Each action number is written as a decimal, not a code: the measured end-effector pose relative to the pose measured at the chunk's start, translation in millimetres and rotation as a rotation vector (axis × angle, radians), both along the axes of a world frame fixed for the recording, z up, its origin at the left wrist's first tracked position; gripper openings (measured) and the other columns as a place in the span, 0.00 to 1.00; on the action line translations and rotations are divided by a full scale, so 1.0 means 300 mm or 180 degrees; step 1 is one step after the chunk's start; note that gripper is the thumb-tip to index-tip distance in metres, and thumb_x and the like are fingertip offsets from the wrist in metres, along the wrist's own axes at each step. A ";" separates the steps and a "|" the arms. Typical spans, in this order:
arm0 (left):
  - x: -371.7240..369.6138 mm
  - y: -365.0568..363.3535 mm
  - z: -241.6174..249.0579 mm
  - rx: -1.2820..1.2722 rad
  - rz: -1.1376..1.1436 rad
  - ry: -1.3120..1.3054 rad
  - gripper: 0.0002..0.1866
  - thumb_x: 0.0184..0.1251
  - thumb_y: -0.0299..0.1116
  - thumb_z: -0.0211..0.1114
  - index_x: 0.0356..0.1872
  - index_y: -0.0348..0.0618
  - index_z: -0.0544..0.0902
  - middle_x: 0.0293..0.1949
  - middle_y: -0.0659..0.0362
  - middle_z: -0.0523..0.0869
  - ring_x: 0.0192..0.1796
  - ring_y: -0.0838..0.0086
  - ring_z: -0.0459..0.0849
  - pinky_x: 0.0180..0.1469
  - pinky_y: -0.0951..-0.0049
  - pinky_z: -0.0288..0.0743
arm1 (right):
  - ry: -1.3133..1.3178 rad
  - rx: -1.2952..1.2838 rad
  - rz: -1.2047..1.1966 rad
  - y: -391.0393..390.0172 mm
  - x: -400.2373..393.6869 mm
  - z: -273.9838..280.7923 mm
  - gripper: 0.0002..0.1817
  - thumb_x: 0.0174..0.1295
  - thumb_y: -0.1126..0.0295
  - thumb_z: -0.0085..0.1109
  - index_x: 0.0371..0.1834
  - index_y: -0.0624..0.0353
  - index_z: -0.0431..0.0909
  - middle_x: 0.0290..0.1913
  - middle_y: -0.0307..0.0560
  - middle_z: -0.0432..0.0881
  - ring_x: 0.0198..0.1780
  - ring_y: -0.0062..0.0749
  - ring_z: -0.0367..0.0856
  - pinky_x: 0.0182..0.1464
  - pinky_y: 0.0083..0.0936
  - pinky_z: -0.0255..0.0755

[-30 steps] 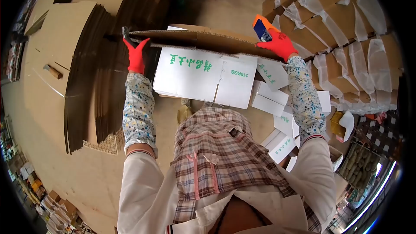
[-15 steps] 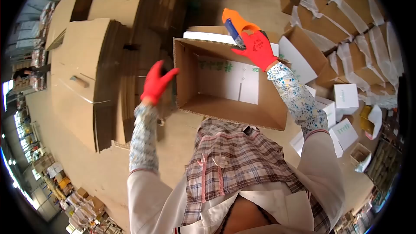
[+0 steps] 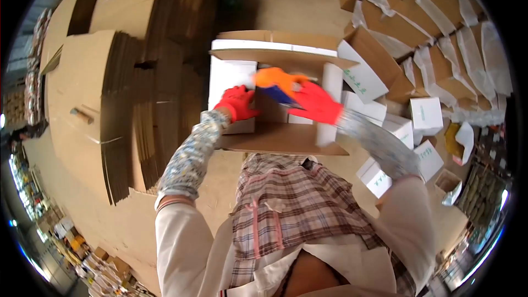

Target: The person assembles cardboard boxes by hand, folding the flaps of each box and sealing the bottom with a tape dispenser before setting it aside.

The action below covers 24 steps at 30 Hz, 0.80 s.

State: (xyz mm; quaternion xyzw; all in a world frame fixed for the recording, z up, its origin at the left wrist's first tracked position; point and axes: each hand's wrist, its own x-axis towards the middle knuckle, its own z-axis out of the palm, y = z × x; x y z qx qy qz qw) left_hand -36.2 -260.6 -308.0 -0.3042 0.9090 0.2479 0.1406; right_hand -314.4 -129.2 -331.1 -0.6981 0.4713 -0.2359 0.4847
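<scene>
One head view: the left hand (image 3: 236,104) was off the cardboard box (image 3: 275,142) before — now it touches a white flap (image 3: 234,74), so that end looks more closed. Can't tell if its grip pinches. The right hand (image 3: 320,104) wraps its grip round an orange tool (image 3: 275,78) — over the box, which is in front of the plaid apron (image 3: 286,198).

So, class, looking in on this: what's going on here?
A person in red gloves is working on a part-open cardboard box. Their left hand is at the white flap on the left, and the right hand holds an orange-and-blue tool over the opening. White boxes lie off to the right.
</scene>
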 end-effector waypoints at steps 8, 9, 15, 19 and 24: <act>0.398 0.303 0.077 0.0445 0.2186 0.1276 0.26 0.60 0.48 0.64 0.55 0.45 0.77 0.60 0.49 0.74 0.64 0.48 0.68 0.67 0.48 0.54 | 0.1183 -0.2381 0.0083 -0.177 0.197 0.111 0.18 0.57 0.52 0.60 0.33 0.55 0.71 0.30 0.44 0.74 0.39 0.36 0.72 0.44 0.30 0.68; 0.308 0.224 0.084 -0.0711 0.1730 0.1256 0.30 0.60 0.51 0.63 0.59 0.44 0.74 0.63 0.45 0.71 0.65 0.47 0.65 0.68 0.49 0.51 | 0.1281 -0.2645 0.0260 -0.206 0.194 0.180 0.19 0.56 0.52 0.61 0.33 0.56 0.72 0.32 0.45 0.74 0.39 0.37 0.73 0.44 0.30 0.68; 0.058 0.004 -0.134 -0.0360 0.3414 0.2377 0.27 0.69 0.43 0.58 0.63 0.37 0.68 0.56 0.45 0.77 0.54 0.52 0.78 0.58 0.66 0.69 | 0.0891 -0.1570 -0.2202 -0.437 -0.179 0.343 0.11 0.56 0.61 0.64 0.32 0.58 0.79 0.21 0.51 0.76 0.24 0.47 0.74 0.30 0.38 0.67; 0.138 0.054 -0.257 0.1287 0.4692 0.4787 0.21 0.74 0.41 0.49 0.59 0.38 0.73 0.53 0.46 0.80 0.55 0.57 0.78 0.58 0.67 0.69 | 0.1505 -0.1954 -0.2282 -0.079 -0.003 0.131 0.25 0.48 0.62 0.72 0.45 0.66 0.75 0.39 0.59 0.78 0.39 0.53 0.76 0.38 0.43 0.68; 0.118 0.024 -0.243 0.0403 0.3974 0.2223 0.22 0.75 0.43 0.46 0.58 0.37 0.75 0.53 0.46 0.80 0.58 0.57 0.77 0.61 0.69 0.66 | 0.0804 -0.1056 -0.1122 -0.126 0.096 0.132 0.23 0.50 0.65 0.69 0.47 0.64 0.75 0.42 0.51 0.80 0.44 0.49 0.76 0.50 0.38 0.66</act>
